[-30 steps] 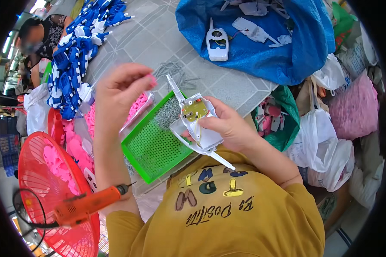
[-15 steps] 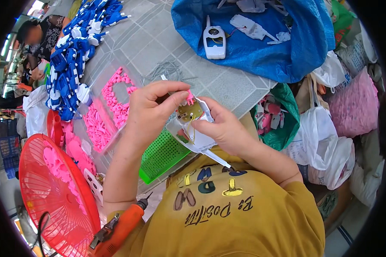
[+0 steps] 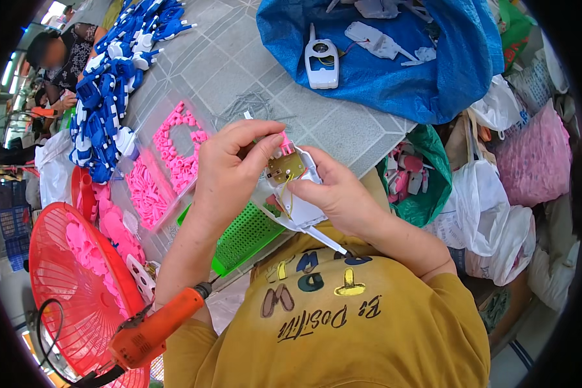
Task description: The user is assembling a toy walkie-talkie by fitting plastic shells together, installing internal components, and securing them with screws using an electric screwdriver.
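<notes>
My right hand grips the white plastic toy shell, its thumb over the near side. A tan circuit board with yellow wires lies inside the shell, and a long white antenna-like stem points toward my shirt. Thumb and forefinger of my left hand pinch a small pink plastic part at the far end of the board; my fingers partly cover it. An orange electric screwdriver hangs beside my left forearm, held by neither hand.
A clear tray of pink parts and a green basket flank my left arm. Long screws lie beyond my hands. Blue-and-white toys pile up far left, near a co-worker. A red basket, blue bag and green bag surround the table.
The hanging screwdriver has swung left, and its bit now points up toward the green basket. My hands have barely moved. The co-worker's hand has shifted.
</notes>
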Available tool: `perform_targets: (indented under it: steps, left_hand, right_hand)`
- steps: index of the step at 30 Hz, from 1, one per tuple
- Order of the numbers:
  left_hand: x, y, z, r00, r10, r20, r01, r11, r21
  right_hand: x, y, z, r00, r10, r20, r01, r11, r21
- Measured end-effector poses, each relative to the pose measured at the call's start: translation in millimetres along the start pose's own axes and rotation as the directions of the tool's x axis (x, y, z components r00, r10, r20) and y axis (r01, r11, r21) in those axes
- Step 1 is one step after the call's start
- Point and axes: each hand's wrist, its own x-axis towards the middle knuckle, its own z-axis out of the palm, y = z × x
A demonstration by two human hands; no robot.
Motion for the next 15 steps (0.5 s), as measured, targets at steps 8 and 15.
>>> perform_targets:
  steps: [8, 15]
  left_hand:
    - [-1.8, -0.8, 3.5, 0.999, -0.017, -0.033, 0.014, 0.994, -0.11]
    - [-0.7, 3.4, 3.0, 0.979, 0.203, 0.003, -0.202, 0.97, 0.132]
  right_hand:
    - [-1.3, -3.7, 0.5, 1.0, -0.006, 0.005, 0.006, 1.0, -0.009]
    - [-3.3, -2.2, -1.2, 1.0, 0.025, -0.001, -0.025, 1.0, 0.007]
